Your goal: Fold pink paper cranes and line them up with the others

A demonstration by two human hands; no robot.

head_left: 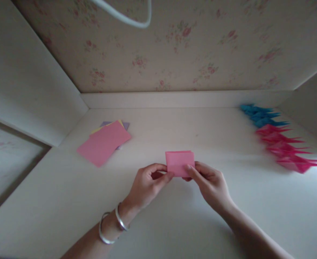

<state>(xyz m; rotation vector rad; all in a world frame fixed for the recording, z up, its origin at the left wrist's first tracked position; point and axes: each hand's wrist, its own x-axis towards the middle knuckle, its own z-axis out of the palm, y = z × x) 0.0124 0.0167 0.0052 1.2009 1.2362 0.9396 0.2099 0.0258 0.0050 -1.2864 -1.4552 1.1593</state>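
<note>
A small folded sheet of pink paper (178, 163) is held up between my two hands, with its fold layers showing along the top edge. My left hand (150, 181) pinches its lower left corner between thumb and fingers. On the other side, my right hand (209, 181) grips the right edge, the thumb lying on the front face and the fingers behind. Two silver bangles (121, 217) circle my left wrist.
At the left lies a loose pile of pink sheets (104, 144), with yellow and purple sheets underneath. Folded blue paper pieces (263, 115) and pink-red ones (288, 149) stand in a row at the right. A white cable (126, 18) hangs before the flowered wall.
</note>
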